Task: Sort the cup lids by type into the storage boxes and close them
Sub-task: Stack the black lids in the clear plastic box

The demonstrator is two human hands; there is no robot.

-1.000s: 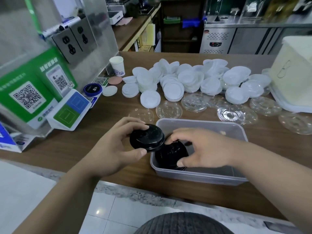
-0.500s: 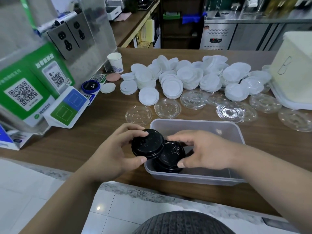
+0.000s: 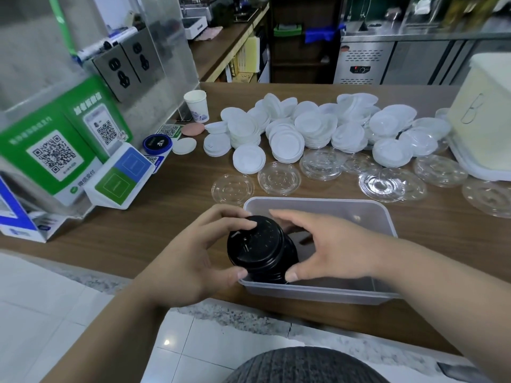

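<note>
Black lid stack (image 3: 260, 248) over clear box (image 3: 331, 207) left end; left grip (image 3: 190, 261) and right grip (image 3: 329, 251) both curled round it.

Right half of box (image 3: 389, 217) free; black lid stack (image 3: 260, 246) fills left end; clear lids (image 3: 279, 178) crowd counter (image 3: 166, 217) just behind.

Both bare forearms reach in from the near edge, the left forearm (image 3: 110, 330) from the lower left and the right forearm (image 3: 445, 297) from the lower right, so that the hands meet in the middle. The left hand (image 3: 190, 261) curls round the top of a stack of black lids (image 3: 260, 248), fingers over its far rim and thumb on the near rim. The right hand (image 3: 334, 252) grips the same stack from the other side, fingers arched behind it and thumb pressed low at the front. Both palms face inward.
</note>
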